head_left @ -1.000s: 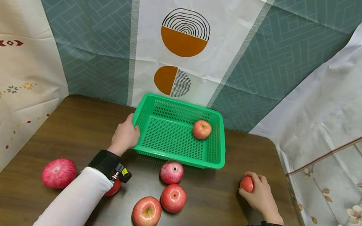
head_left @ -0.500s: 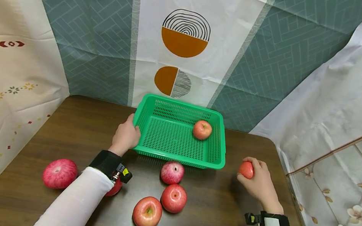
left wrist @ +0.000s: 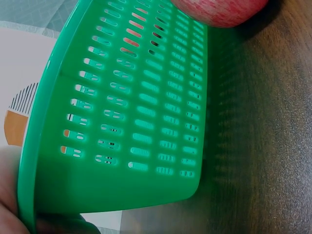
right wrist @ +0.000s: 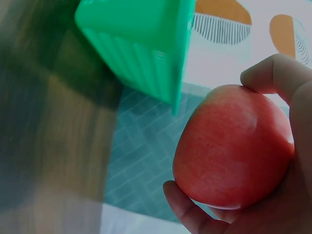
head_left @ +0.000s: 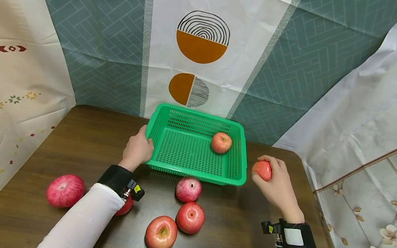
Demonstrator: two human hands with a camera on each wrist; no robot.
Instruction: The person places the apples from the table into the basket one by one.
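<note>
My left hand [head_left: 138, 148] grips the left rim of a green plastic basket [head_left: 191, 174], thumb over the edge. One apple [head_left: 221, 143] lies inside the basket near its right end. Held in my right hand [head_left: 279, 185] is a red apple [head_left: 262, 170], raised above the table just right of the basket. The right wrist view shows thumb and fingers around this apple [right wrist: 234, 146], apart from the basket's wall [right wrist: 141, 58]. In the left wrist view, the basket's perforated side [left wrist: 126, 112] fills the middle, with part of a red fruit [left wrist: 224, 9] beside it.
In front of the basket stand a pinkish-red round fruit [head_left: 188, 189], a red apple [head_left: 190, 218] and a larger apple [head_left: 161, 234]. A dark pink fruit [head_left: 65, 191] sits at left. Another red fruit [head_left: 125, 207] is partly hidden under my left forearm. Patterned cloth hangs behind the wooden table [head_left: 227, 246].
My right hand has lifted the apple and carried it left and away from me, closer to the basket. The left hand and the basket have stayed put.
</note>
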